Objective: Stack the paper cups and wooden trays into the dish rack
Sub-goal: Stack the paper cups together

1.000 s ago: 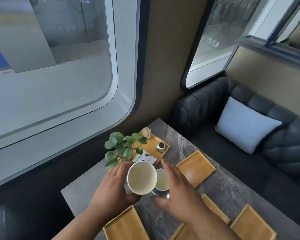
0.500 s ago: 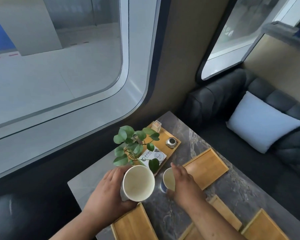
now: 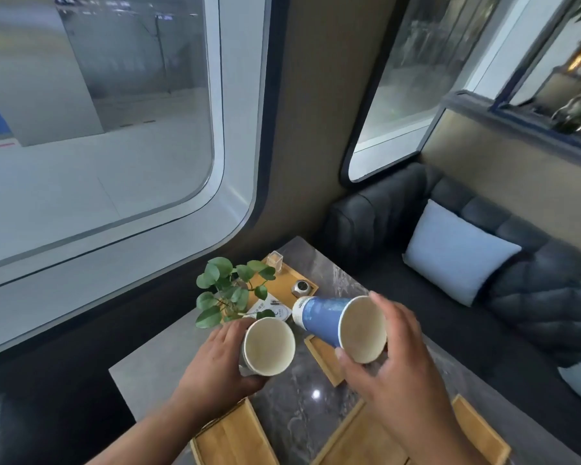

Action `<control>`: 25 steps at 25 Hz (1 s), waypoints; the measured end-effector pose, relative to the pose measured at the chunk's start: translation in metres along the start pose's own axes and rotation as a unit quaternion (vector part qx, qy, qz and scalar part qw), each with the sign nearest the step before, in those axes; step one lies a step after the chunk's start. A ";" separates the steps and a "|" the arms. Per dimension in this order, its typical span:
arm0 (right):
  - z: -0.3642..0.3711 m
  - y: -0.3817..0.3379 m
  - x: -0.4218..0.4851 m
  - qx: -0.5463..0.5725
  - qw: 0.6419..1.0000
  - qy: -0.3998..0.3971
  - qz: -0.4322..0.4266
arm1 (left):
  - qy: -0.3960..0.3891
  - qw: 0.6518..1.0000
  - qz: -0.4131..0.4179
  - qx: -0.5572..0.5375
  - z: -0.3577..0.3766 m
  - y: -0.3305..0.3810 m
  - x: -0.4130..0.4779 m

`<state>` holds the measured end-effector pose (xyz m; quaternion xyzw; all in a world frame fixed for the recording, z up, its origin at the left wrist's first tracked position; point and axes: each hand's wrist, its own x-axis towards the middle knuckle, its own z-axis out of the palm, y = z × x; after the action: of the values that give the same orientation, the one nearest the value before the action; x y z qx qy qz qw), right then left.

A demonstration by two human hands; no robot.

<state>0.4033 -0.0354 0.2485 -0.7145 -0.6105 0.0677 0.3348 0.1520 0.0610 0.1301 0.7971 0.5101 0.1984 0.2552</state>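
Paper this thin looks feather-light and crushable, so good call: right hand [image 3: 396, 374] pinches the blue paper cup [image 3: 319, 318] by its stiff rim over the marble table [image 3: 302, 397], left hand [image 3: 215, 364] wraps the other cup [image 3: 269, 345].

**Grey marbled table set with wooden trays**

The table [image 3: 302, 407] has a grey, veined, stone-look top, with a small glint of light near its middle. Wooden trays lie flat on it. The far tray [image 3: 284, 283] sits by the far edge. The middle tray [image 3: 322, 360] is partly hidden. Along the near edge lie the near-left tray [image 3: 232, 437], the near-centre tray [image 3: 356, 437] and the near-right tray [image 3: 480, 434].
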 end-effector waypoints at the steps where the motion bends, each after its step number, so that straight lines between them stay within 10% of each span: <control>1: -0.017 -0.007 -0.007 0.011 1.000 0.018 -0.015 | 0.002 1.000 0.006 0.001 0.001 0.009 0.001; 25: -0.211 0.055 -0.186 -0.061 0.991 0.114 0.023 | -0.021 0.945 0.327 0.012 0.028 0.352 -0.092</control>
<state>0.5100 -0.2918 0.3216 -0.7506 -0.5547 -0.0437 0.3563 0.3818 -0.1520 0.3174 0.9270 0.2179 0.2486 0.1774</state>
